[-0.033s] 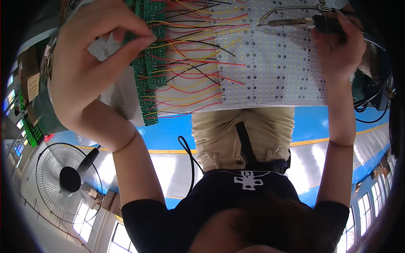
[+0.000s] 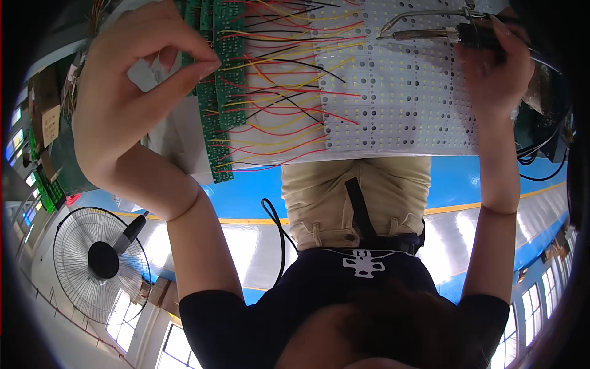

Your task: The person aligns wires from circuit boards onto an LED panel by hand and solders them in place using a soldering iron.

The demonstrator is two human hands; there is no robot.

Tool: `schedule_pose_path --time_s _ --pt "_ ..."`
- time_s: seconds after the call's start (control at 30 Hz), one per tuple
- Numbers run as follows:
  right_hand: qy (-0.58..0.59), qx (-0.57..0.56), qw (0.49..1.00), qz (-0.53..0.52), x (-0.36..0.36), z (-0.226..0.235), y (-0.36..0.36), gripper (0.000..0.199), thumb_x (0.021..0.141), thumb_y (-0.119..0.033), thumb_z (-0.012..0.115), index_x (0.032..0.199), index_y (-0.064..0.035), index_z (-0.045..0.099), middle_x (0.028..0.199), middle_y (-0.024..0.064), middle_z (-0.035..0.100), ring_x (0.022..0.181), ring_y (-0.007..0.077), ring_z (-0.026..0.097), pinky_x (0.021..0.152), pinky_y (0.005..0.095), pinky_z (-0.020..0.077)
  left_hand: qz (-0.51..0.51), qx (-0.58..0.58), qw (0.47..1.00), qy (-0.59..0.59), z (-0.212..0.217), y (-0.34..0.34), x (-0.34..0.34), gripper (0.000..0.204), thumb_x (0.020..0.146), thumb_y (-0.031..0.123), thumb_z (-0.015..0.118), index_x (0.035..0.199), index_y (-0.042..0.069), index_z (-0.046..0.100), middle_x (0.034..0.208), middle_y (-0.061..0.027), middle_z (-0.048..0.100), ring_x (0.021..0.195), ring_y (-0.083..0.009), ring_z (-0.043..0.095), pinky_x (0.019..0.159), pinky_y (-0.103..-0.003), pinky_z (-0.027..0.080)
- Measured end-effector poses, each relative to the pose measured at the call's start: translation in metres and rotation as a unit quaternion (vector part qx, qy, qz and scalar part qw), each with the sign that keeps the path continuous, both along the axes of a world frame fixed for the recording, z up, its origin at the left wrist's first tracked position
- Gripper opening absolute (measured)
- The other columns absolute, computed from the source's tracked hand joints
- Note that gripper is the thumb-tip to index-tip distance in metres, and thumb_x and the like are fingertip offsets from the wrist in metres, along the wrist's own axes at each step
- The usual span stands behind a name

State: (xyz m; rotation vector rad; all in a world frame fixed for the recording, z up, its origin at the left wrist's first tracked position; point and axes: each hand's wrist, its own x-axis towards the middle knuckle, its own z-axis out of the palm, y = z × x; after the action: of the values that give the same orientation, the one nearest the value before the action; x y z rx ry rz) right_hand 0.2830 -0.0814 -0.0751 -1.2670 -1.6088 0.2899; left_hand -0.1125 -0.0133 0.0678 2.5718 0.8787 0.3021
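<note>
L hand (image 2: 132, 92), upper left of frame: thumb and forefinger pinched together at edge of green boards (image 2: 215, 104), whether anything is between them can't tell. R hand (image 2: 498, 67), upper right: fingers curled tight round soldering iron (image 2: 430, 34), tip pointing left over white LED panel (image 2: 399, 92). Red/yellow/black wires (image 2: 276, 92) run boards to panel, top centre. Fan (image 2: 101, 261) lower left.

We see a soldering iron (image 2: 424, 34) lying level at one o'clock, tip pointing left. Green circuit boards (image 2: 215, 92) at eleven trail red, yellow and perhaps black wires (image 2: 276, 80).
</note>
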Motion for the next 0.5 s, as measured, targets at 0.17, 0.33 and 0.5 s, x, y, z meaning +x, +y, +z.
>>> schedule_pose_path --time_s 0.17,0.33,0.5 --pt "0.440 -0.134 0.881 0.115 -0.001 0.011 0.001 0.017 0.097 -0.011 0.059 0.106 0.0028 0.063 0.068 0.0044 0.051 0.057 0.0132 0.054 0.057 0.0372 0.0570 -0.036 -0.079 0.995 0.047 -0.011 0.010 -0.006 0.021 0.071 0.000 0.080 0.091 0.003 0.075 0.079 -0.0017 0.057 0.067 -0.0130 0.044 0.060 -0.029 0.030" --pt "0.214 -0.089 0.972 -0.032 -0.008 0.005 0.001 0.026 0.098 -0.023 0.055 0.094 0.0016 0.065 0.056 0.0010 0.038 0.047 0.0134 0.043 0.053 0.0373 0.0523 -0.018 -0.085 0.994 0.073 -0.016 0.008 0.001 0.023 0.070 0.001 0.082 0.092 0.004 0.076 0.078 -0.0013 0.056 0.066 -0.0127 0.043 0.059 -0.029 0.030" --pt "0.414 -0.139 0.897 0.067 -0.003 0.009 0.005 0.027 0.098 -0.022 0.054 0.095 0.0029 0.065 0.053 0.0006 0.034 0.045 0.0135 0.042 0.053 0.0381 0.0524 -0.005 -0.071 0.993 0.092 -0.013 0.009 -0.007 0.022 0.071 0.002 0.082 0.091 0.005 0.076 0.078 -0.0014 0.056 0.065 -0.0131 0.043 0.059 -0.029 0.031"
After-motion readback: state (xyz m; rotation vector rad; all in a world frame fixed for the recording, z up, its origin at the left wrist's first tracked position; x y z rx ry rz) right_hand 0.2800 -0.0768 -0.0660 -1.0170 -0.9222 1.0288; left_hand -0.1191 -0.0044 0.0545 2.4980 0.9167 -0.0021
